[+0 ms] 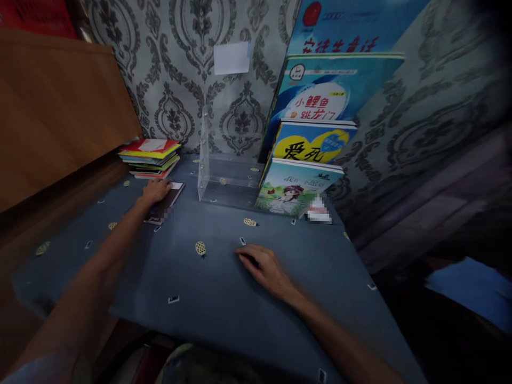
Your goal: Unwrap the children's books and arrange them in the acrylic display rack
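My left hand (155, 191) lies across the upper end of a dark-covered book (163, 207) on the table, its fingers curled over the cover. The book is flat or nearly so; whether it touches the tabletop all round I cannot tell. Just behind it is a stack of thin colourful books (154, 154). Resting low over the tablecloth, my right hand (266, 264) holds nothing, with a gap between thumb and loosely bent fingers. A clear stepped book rack (203, 165) stands ahead, and picture books (298, 186) rise in tiers on its right side.
A patterned blue-grey cloth covers the table (208, 277). Behind it is a wall with dark ornamental wallpaper (172, 114). A wooden panel (60, 112) borders the left. A small blurred item (318, 210) sits beside the front picture book. Something blue (472, 288) lies off at the right.
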A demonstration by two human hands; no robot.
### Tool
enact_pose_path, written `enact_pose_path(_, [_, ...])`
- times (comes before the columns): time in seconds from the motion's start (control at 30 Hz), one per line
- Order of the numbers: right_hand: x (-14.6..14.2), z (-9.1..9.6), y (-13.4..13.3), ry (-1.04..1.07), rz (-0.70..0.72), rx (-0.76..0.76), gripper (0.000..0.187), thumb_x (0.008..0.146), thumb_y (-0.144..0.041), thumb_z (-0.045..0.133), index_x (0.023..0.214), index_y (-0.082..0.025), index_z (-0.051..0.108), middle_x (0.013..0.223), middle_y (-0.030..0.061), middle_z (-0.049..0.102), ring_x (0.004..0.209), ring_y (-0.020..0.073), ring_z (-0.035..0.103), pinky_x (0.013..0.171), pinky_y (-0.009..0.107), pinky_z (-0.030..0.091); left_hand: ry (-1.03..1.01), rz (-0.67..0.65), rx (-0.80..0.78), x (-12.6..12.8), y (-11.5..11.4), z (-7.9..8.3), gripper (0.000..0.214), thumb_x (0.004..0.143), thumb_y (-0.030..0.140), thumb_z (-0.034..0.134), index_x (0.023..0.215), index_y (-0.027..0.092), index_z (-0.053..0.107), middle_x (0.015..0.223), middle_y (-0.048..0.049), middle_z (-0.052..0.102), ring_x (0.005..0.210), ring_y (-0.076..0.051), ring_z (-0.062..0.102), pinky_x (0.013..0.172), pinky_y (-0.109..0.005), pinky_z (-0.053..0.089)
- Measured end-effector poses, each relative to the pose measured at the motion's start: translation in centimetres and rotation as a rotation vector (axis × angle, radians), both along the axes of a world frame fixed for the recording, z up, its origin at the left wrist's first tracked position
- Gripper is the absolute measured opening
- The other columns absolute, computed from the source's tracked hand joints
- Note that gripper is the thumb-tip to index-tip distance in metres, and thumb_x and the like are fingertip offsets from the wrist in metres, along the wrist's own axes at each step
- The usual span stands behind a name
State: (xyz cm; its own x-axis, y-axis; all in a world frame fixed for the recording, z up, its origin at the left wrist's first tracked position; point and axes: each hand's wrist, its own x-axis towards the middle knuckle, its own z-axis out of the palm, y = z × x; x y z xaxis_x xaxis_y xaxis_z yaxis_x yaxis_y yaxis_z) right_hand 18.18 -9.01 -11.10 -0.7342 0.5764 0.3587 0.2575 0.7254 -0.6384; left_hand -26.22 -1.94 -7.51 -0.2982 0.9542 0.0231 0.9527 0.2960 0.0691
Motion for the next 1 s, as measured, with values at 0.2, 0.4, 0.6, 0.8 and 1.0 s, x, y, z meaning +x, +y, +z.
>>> enact_pose_path(0.2, [0.0, -0.4, 0.1, 0.025, 0.006, 0.015, 0.022, 0.099, -0.019, 0.050, 0.107, -0.020, 0.071, 0.096, 0.0089, 0.076, 0.090, 0.0214, 0.073, 0.081, 0.034, 0.058, 0.050, 0.018, 0.040, 1.4, -1.7, -1.4, 0.057, 0.103, 0.051, 0.028, 0.145, 0.023, 0.054, 0.146, -0.0161, 0.055, 0.134, -0.034, 0.047, 0.109, -0.052, 0.040])
enact_pose_path(0.4, [0.0, -0.3, 0.0, 0.027, 0.001, 0.019, 0.023, 0.099, -0.019, 0.051, 0.108, -0.019, 0.072, 0.097, 0.0091, 0.077, 0.091, 0.0218, 0.073, 0.083, 0.036, 0.058, 0.013, -0.128, 0.091, 3.7, -4.4, -2.1, 0.057, 0.103, 0.052, 0.028, 0.147, 0.027, 0.055, 0.149, -0.0121, 0.053, 0.136, -0.031, 0.049, 0.115, -0.049, 0.038])
enact_pose_path(0.6, [0.0, -0.4, 0.0, 0.024, 0.001, 0.014, 0.023, 0.099, -0.019, 0.051, 0.107, -0.018, 0.073, 0.099, 0.0101, 0.077, 0.092, 0.0220, 0.073, 0.083, 0.035, 0.058, -0.034, -0.266, 0.135, 7.1, -7.0, -2.6, 0.060, 0.102, 0.056, 0.029, 0.146, 0.022, 0.053, 0.152, -0.0114, 0.054, 0.144, -0.030, 0.044, 0.119, -0.049, 0.035])
enact_pose_path(0.8, [0.1, -0.2, -0.1, 0.023, -0.038, -0.058, 0.021, 0.099, -0.019, 0.054, 0.109, -0.018, 0.072, 0.103, 0.0088, 0.078, 0.089, 0.0198, 0.074, 0.081, 0.032, 0.057, -0.069, -0.432, 0.134, 11.2, -8.8, -2.1, 0.065, 0.102, 0.059, 0.026, 0.144, 0.016, 0.052, 0.153, -0.0147, 0.052, 0.148, -0.031, 0.041, 0.122, -0.050, 0.032])
enact_pose_path(1.0, [0.0, -0.1, -0.4, -0.003, -0.044, 0.022, 0.021, 0.100, -0.018, 0.052, 0.109, -0.016, 0.071, 0.102, 0.0102, 0.078, 0.092, 0.0204, 0.072, 0.083, 0.032, 0.055, -0.113, -0.605, 0.087, 15.0, -9.0, -1.6, 0.062, 0.103, 0.060, 0.030, 0.146, 0.020, 0.048, 0.155, -0.0120, 0.051, 0.148, -0.030, 0.041, 0.121, -0.051, 0.036])
